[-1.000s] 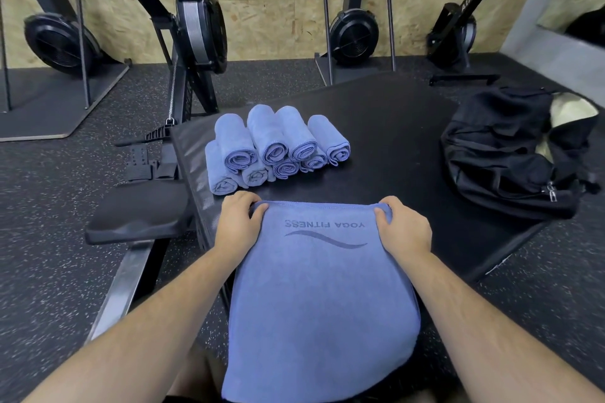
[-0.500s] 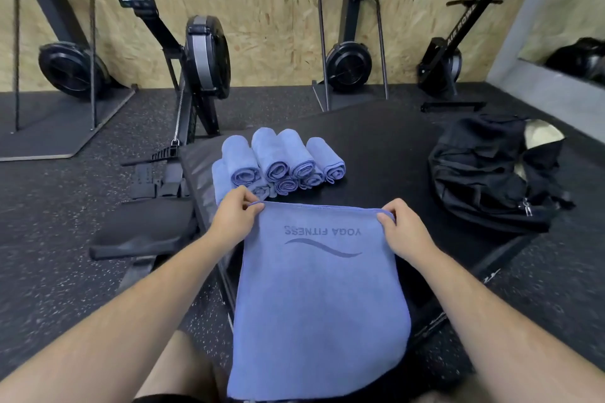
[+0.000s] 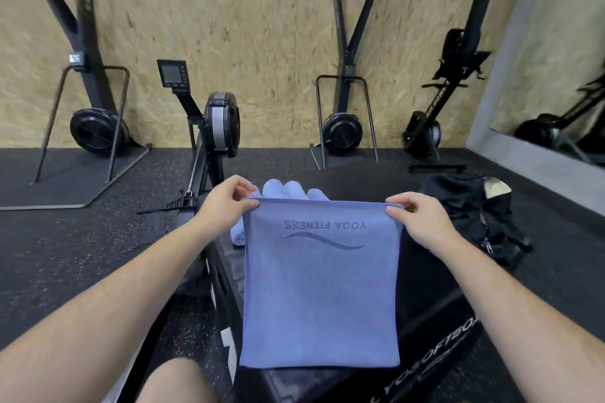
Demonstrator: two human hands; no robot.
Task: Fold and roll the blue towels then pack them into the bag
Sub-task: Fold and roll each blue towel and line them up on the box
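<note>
A blue towel (image 3: 320, 291) printed "YOGA FITNESS" hangs in the air in front of me, folded double. My left hand (image 3: 229, 203) pinches its top left corner and my right hand (image 3: 417, 217) pinches its top right corner. Behind the towel's upper edge, several rolled blue towels (image 3: 284, 188) lie on the black padded box (image 3: 422, 275), mostly hidden. The black bag (image 3: 471, 206) sits open on the box to the right.
A rowing machine (image 3: 216, 131) stands just left of the box, its rail running toward me. More rowers lean upright against the wooden wall (image 3: 342, 127). Black rubber flooring (image 3: 82, 239) surrounds the box. My knee (image 3: 173, 379) shows at the bottom.
Both hands have lifted the towel off the box so it now hangs free, covering most of the rolled towels. The head camera has tilted upward.
</note>
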